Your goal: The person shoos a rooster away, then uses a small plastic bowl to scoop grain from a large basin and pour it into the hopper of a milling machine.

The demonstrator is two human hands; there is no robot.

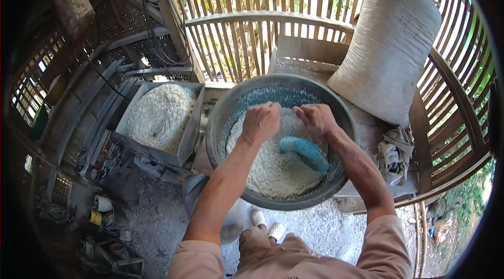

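A big round dark basin [218, 121] sits on a wooden bench and holds a heap of pale crumbly grain [273, 168]. My left hand [261, 121] is bunched, palm down, pressing into the far side of the heap. My right hand [315, 117] lies beside it, fingers curled into the same grain. Whether either hand grips grain is hidden. A blue scoop [304, 152] rests on the heap just below my right wrist, untouched.
A grey metal hopper [191, 126] full of the same pale grain stands left of the basin, on a machine. A stuffed white sack [388, 42] leans on the slatted railing at the right. A crumpled cloth [394, 153] lies on the bench. Cans [101, 209] stand on the dusty floor.
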